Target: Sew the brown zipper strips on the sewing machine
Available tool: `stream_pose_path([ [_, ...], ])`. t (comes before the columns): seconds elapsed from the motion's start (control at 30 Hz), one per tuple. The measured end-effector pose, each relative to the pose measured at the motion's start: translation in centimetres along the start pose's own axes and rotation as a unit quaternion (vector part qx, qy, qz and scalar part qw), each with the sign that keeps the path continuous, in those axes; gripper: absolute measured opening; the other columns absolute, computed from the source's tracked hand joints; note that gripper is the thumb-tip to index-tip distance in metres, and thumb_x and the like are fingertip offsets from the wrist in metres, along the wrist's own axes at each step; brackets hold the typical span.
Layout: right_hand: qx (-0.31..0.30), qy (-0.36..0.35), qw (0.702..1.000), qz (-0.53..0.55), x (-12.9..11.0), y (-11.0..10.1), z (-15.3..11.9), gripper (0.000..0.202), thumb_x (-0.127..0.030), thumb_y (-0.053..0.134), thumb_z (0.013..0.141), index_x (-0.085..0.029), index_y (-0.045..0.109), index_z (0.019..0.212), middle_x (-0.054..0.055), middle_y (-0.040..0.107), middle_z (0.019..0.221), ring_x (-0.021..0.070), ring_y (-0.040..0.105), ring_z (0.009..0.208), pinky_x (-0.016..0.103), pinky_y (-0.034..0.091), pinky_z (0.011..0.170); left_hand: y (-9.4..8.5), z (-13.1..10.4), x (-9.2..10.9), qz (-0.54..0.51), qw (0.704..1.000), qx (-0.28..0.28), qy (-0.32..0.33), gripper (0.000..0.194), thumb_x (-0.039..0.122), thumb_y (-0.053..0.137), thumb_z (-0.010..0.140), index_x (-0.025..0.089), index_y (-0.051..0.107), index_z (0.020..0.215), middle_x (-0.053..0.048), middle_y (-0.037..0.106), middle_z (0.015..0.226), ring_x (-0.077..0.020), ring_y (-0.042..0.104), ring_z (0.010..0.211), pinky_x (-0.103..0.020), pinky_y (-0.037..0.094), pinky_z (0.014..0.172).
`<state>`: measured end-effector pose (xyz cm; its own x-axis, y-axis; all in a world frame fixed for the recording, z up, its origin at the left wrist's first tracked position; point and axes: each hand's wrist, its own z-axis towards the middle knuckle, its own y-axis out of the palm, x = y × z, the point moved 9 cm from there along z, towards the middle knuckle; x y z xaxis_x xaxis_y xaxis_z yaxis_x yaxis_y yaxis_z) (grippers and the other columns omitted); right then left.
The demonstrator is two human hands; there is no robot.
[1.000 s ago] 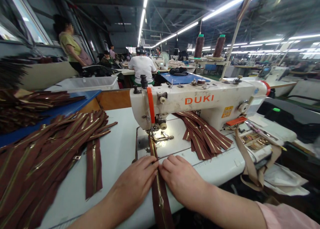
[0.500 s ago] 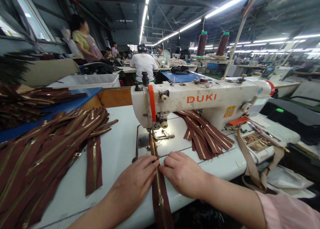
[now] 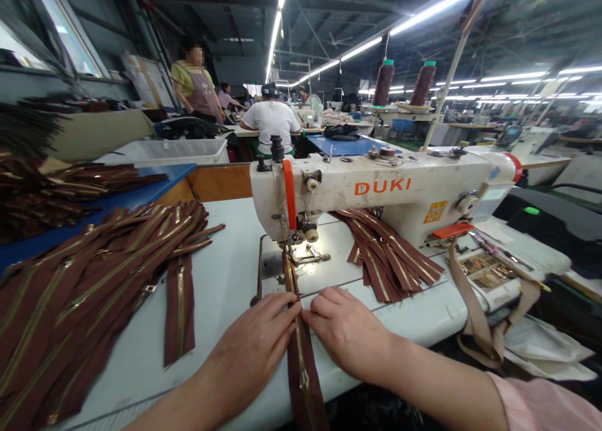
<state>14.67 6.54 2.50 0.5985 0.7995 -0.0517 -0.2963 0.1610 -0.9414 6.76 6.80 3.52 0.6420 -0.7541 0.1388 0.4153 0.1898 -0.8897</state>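
Note:
A brown zipper (image 3: 301, 362) with gold teeth runs from under the needle of the sewing machine (image 3: 324, 189) down over the table's front edge. My left hand (image 3: 263, 330) pinches its left edge, fingertips pressed together. On the opposite edge my right hand (image 3: 343, 327) grips it with curled fingers. Both hands are a little in front of the lit metal needle plate (image 3: 324, 274). The zipper's far end is hidden beneath the presser foot, and its near end leaves the bottom of the view.
Left on the table lies a large pile of brown zippers (image 3: 94, 293). A smaller fan of zippers (image 3: 390, 255) lies under the machine arm. At right sits a compartment box (image 3: 491, 274) of metal parts beside a beige strap (image 3: 475, 324). Several people are in the background.
Both hands keep their hold on the zipper and have hardly moved. The view has shifted slightly. A standing person in the background has turned and moved right.

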Motion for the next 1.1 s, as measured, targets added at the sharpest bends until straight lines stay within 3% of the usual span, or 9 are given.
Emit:
stream_pose_path([
  [0.13, -0.007, -0.008, 1.000, -0.002, -0.2, -0.1, 0.1, 0.010, -0.015, 0.050, 0.091, -0.012, 0.059, 0.096, 0.005, 0.055, 0.086, 0.0194, 0.043, 0.083, 0.033, 0.037, 0.076, 0.1, 0.0, -0.1, 0.026, 1.000, -0.011, 0.003, 0.033, 0.010, 0.039, 0.089, 0.018, 0.060, 0.113, -0.011, 0.058, 0.126, -0.0241, 0.056, 0.114, -0.042, 0.051, 0.094],
  [0.37, -0.018, -0.019, 1.000, -0.009, -0.1, -0.1, 0.5, 0.010, -0.015, 0.050, 0.091, -0.013, 0.059, 0.095, 0.005, 0.056, 0.087, 0.0199, 0.044, 0.082, 0.034, 0.036, 0.076, 0.6, 0.1, 0.0, 0.056, 0.997, -0.033, 0.043, 0.034, 0.009, 0.038, 0.088, 0.014, 0.060, 0.113, -0.011, 0.066, 0.116, -0.0218, 0.061, 0.108, -0.039, 0.051, 0.094],
  [0.6, -0.015, -0.029, 0.999, -0.026, 1.1, 0.2, 2.3, 0.009, -0.015, 0.052, 0.090, -0.013, 0.060, 0.089, 0.005, 0.056, 0.085, 0.0202, 0.044, 0.083, 0.034, 0.035, 0.075, 1.3, 0.9, -1.8, 0.074, 0.996, -0.053, 0.025, 0.033, 0.013, 0.039, 0.090, 0.013, 0.060, 0.115, -0.011, 0.065, 0.118, -0.0213, 0.059, 0.112, -0.039, 0.049, 0.097],
  [0.83, -0.002, -0.020, 0.999, -0.032, 3.1, 0.8, 4.2, 0.009, -0.015, 0.053, 0.088, -0.013, 0.062, 0.090, 0.006, 0.058, 0.085, 0.0202, 0.046, 0.085, 0.034, 0.036, 0.079, 1.6, 1.9, -4.0, 0.077, 0.996, -0.039, -0.014, 0.035, 0.018, 0.035, 0.093, 0.012, 0.062, 0.114, -0.012, 0.065, 0.118, -0.0215, 0.059, 0.112, -0.040, 0.050, 0.095],
  [1.1, 0.005, 0.023, 1.000, -0.020, 4.5, 1.3, 5.6, 0.016, -0.013, 0.049, 0.088, -0.013, 0.062, 0.098, 0.007, 0.058, 0.091, 0.0222, 0.047, 0.087, 0.035, 0.039, 0.075, 0.8, 1.9, -3.5, 0.110, 0.994, 0.003, -0.001, 0.041, 0.023, 0.029, 0.096, 0.008, 0.062, 0.114, -0.015, 0.067, 0.115, -0.0224, 0.062, 0.108, -0.037, 0.051, 0.094],
])
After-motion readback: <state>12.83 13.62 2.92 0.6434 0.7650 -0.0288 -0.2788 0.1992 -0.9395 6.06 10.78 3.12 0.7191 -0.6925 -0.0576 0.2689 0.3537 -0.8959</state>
